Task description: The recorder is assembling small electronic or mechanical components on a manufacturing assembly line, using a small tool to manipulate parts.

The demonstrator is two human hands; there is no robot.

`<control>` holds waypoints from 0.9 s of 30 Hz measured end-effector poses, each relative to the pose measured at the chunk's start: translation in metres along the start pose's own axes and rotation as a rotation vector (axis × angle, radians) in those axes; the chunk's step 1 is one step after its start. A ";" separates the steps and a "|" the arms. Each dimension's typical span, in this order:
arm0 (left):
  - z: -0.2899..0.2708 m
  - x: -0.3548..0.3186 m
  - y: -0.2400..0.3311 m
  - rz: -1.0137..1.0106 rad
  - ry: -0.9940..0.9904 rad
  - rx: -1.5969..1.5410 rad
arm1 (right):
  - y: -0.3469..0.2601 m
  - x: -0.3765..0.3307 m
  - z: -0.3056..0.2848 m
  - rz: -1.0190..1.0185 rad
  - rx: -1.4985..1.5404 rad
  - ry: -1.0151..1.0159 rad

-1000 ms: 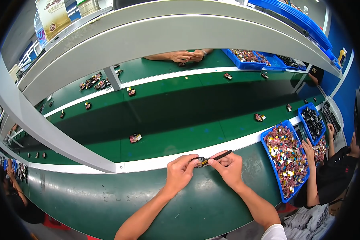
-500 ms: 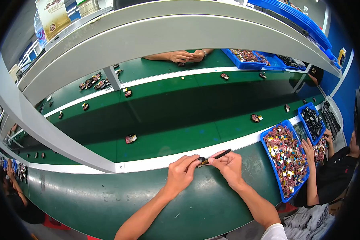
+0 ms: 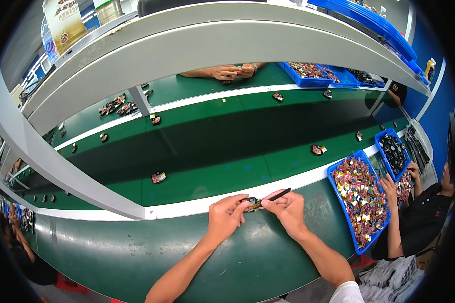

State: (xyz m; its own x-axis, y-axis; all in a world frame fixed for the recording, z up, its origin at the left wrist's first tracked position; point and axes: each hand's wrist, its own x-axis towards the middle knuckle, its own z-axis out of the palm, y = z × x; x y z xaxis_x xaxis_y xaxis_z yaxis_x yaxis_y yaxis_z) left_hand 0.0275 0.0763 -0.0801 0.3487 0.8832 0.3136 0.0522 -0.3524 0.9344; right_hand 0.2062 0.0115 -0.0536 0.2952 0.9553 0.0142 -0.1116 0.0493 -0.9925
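Over the near table edge, my left hand pinches a small black part between thumb and fingers. My right hand closes around a slim black pen-shaped tool. The tool's far end points up to the right, and its other end, with a yellowish patch there, meets the small part. Fingertips partly cover both, so I cannot tell what kind they are. Just ahead of my hands lies a green conveyor belt with small dark-and-pink pieces, among them one piece ahead to the left and another to the right.
A blue tray heaped with small multicoloured pieces stands right of my hands. Behind it, another blue tray holds black parts beside a co-worker's hand. A grey frame arches overhead. Another person's hands work across the belt.
The pieces on the belt have shifted slightly left. My left hand has moved a little left and turned, so more of the small black part shows. The right hand keeps its hold on the tool.
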 end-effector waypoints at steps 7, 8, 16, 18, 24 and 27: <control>-0.008 0.005 0.002 -0.306 -0.128 -0.402 | 0.005 -0.004 0.004 -0.063 0.090 -0.021; -0.009 0.006 0.002 -0.314 -0.134 -0.419 | 0.006 -0.005 0.005 -0.090 0.100 -0.013; -0.013 0.010 -0.001 -0.353 -0.148 -0.487 | 0.013 -0.010 0.009 -0.225 -0.035 0.031; -0.014 0.009 -0.002 -0.347 -0.145 -0.491 | 0.013 -0.010 0.011 -0.236 -0.078 0.026; -0.013 0.009 -0.001 -0.350 -0.148 -0.506 | 0.019 -0.010 0.014 -0.275 -0.046 0.052; -0.013 0.009 -0.001 -0.347 -0.143 -0.509 | 0.019 -0.011 0.015 -0.276 -0.065 0.058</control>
State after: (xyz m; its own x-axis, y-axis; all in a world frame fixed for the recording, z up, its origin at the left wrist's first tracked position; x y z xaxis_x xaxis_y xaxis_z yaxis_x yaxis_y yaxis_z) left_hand 0.0182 0.0886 -0.0756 0.5146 0.8573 -0.0150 -0.2550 0.1697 0.9519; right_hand 0.1868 0.0065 -0.0705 0.3597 0.8900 0.2801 0.0407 0.2850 -0.9577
